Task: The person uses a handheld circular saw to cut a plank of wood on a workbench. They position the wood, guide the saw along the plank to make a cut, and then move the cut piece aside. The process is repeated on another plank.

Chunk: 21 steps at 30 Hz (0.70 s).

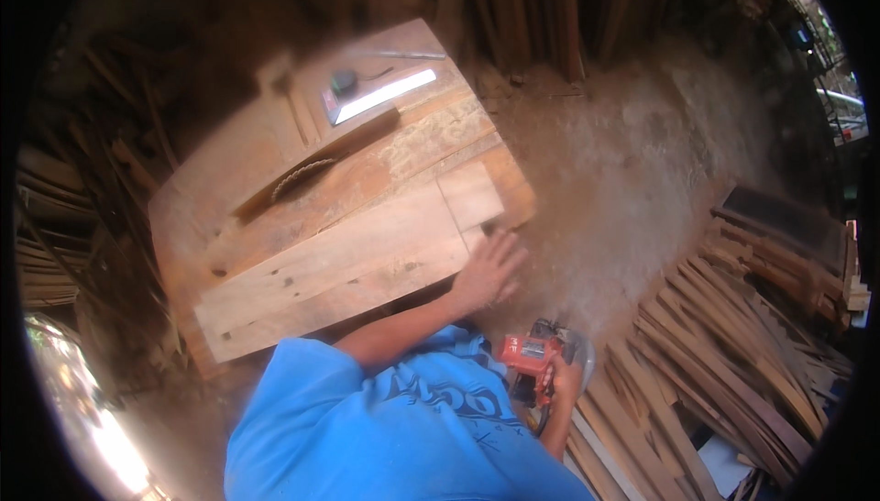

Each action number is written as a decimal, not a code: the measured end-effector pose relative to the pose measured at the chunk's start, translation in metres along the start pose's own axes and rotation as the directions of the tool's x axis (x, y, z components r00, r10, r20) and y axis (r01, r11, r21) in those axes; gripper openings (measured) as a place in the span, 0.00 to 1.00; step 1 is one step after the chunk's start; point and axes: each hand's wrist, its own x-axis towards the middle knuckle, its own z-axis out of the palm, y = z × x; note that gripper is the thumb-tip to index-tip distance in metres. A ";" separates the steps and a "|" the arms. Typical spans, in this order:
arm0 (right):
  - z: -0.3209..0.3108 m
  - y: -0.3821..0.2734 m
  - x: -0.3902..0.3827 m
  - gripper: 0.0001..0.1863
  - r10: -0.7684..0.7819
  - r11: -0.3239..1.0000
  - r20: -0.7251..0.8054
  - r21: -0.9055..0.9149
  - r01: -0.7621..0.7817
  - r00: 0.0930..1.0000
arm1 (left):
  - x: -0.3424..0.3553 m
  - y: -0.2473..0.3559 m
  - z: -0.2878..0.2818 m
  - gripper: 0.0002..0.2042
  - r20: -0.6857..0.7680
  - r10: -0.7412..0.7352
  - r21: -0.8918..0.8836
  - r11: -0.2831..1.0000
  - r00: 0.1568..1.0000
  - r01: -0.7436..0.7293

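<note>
A long pale wooden board lies along the near side of the wooden work table. A thin crosswise line sets off a short wood section at its right end; I cannot tell whether it is a cut or a mark. My left hand is at that end, by the near edge, fingers spread and a little blurred, holding nothing. Low at my right side, apart from the table, my right hand grips the handle of a red portable circular saw.
A toothed saw blade rises through the table beside a wooden fence strip. Beyond lie a shiny metal ruler or square and a small dark green object. Sawdust covers part of the top. Stacked wood strips lie at right.
</note>
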 end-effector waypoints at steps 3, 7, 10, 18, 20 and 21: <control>0.003 0.000 0.002 0.11 -0.062 0.998 -0.020 -0.021 0.061 0.998 | -0.006 -0.017 -0.016 0.36 0.043 -0.096 0.338 0.938 0.994 0.076; -0.001 0.002 0.003 0.10 -0.075 0.997 0.034 -0.001 0.075 0.997 | 0.002 -0.031 -0.024 0.19 0.044 -0.051 0.408 0.913 0.998 0.029; -0.002 0.003 0.004 0.09 -0.046 0.998 0.046 0.050 0.043 0.998 | 0.016 -0.032 -0.022 0.12 0.056 -0.015 0.482 0.876 0.998 -0.013; -0.003 0.019 0.002 0.10 -0.036 0.998 0.034 0.054 0.034 0.999 | 0.028 -0.038 -0.042 0.10 0.272 0.027 0.454 0.878 0.962 -0.153; -0.002 0.023 0.003 0.10 0.000 0.999 0.021 0.044 -0.001 1.000 | 0.034 -0.035 -0.045 0.11 0.355 -0.037 0.390 0.914 0.934 -0.112; -0.002 0.026 0.003 0.11 -0.012 0.999 0.018 0.048 0.011 1.000 | 0.039 -0.031 -0.045 0.12 0.326 0.045 0.321 0.934 0.944 -0.156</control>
